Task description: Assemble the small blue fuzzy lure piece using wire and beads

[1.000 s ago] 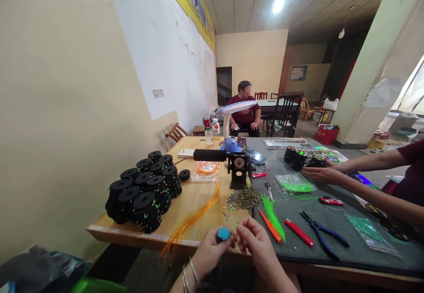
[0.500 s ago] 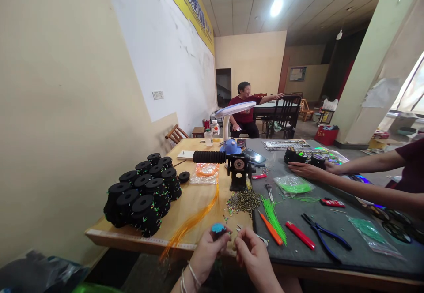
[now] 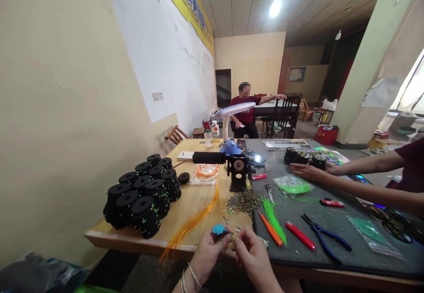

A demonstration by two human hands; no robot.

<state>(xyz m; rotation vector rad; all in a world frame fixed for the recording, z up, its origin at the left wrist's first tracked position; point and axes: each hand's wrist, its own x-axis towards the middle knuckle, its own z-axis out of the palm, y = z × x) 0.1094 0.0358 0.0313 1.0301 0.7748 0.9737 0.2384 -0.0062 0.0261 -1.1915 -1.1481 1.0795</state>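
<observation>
Left grip (image 3: 209,248) around blue-topped piece (image 3: 219,230), right grip (image 3: 250,248) pinched, contents unclear, bead pile (image 3: 245,201) and black device (image 3: 238,179) beyond.

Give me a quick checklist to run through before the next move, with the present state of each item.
1. Left grip on the blue piece: ok, held in the fingers.
2. Right grip holding something: cannot tell; the fingertips are drawn together, but anything between them is too small to make out.
3. Beads within reach: ok, it seems; the pile lies just beyond both hands.
4. Beads all in one heap: not ok; a few loose ones lie outside its near edge.
5. Pliers out of the way: ok, on the mat, apart from the right grip.
6. Co-worker's hands clear: ok, at the black reels.
</observation>
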